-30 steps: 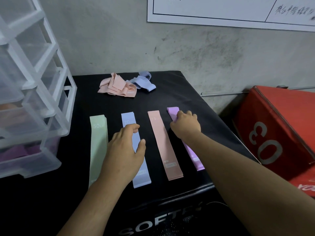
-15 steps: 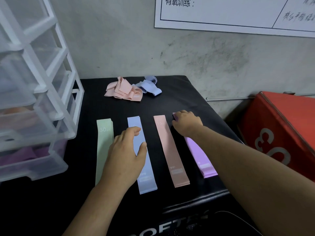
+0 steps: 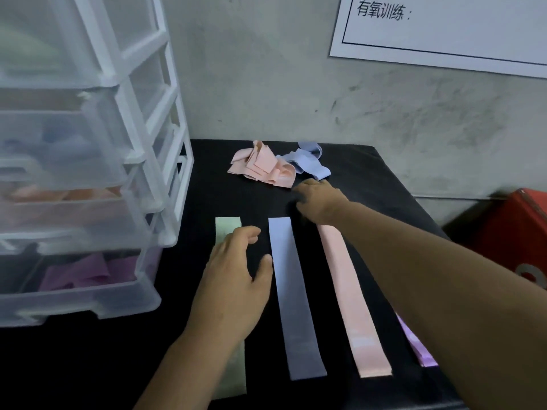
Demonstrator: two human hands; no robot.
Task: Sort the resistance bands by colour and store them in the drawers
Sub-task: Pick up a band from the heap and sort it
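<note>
Four bands lie flat side by side on the black table (image 3: pixel 370 179): a green band (image 3: pixel 226 229), a blue band (image 3: pixel 291 291), a pink band (image 3: pixel 349 297) and a purple band (image 3: pixel 417 347), mostly hidden by my right forearm. At the back sits a heap of pink bands (image 3: pixel 260 168) tangled with loose blue bands (image 3: pixel 310 164). My left hand (image 3: pixel 233 282) hovers over the green band, fingers relaxed, holding nothing. My right hand (image 3: pixel 319 199) reaches toward the heap, just short of it, blurred, fingers loosely curled and empty.
A clear plastic drawer unit (image 3: pixel 88 173) stands at the left; its lowest drawer holds purple bands (image 3: pixel 85 270), the one above shows pink. A red box (image 3: pixel 515 232) sits right of the table. A concrete wall with a white poster (image 3: pixel 444 31) is behind.
My right hand left the far end of the purple band and moved forward and left toward the heap. My left hand shifted left, off the blue band and over the green one.
</note>
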